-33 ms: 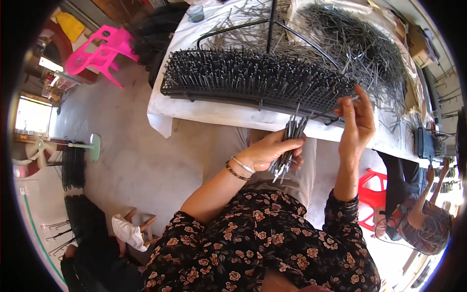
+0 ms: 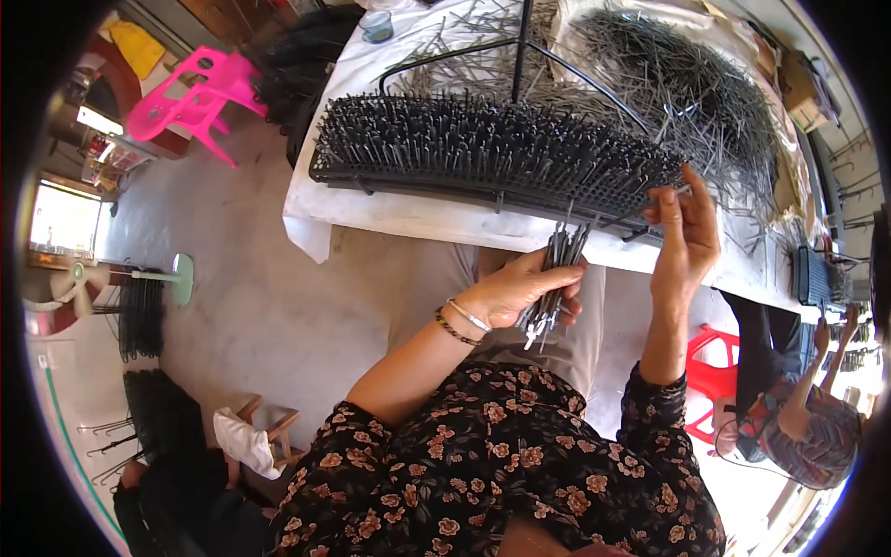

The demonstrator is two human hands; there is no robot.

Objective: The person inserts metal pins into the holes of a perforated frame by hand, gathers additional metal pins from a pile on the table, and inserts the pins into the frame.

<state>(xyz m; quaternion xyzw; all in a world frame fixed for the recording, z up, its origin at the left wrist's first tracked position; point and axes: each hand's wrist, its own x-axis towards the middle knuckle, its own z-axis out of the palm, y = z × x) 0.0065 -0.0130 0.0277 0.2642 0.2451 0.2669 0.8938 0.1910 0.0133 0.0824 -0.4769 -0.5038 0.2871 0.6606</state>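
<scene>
A bundle of thin, dark metal rods (image 2: 555,292) is gripped in my left hand (image 2: 520,290), just in front of the table edge. The lower ends of some rods look pale. My right hand (image 2: 685,232) is raised by the right end of a long black perforated rack (image 2: 418,181), pinching one thin rod (image 2: 624,214) between thumb and fingers. That rod slants down toward the bundle. Many similar rods stand upright in the rack's holes, while the front holes at its right end show bare. A black metal frame (image 2: 517,60) rises behind the rack.
Loose rods (image 2: 677,84) lie heaped on the white-covered table (image 2: 390,218), with a glass (image 2: 376,26) at its far left corner. A pink chair (image 2: 200,97) and a wooden stool (image 2: 269,427) stand left. Another person (image 2: 803,422) works at right, beside a red chair (image 2: 710,376).
</scene>
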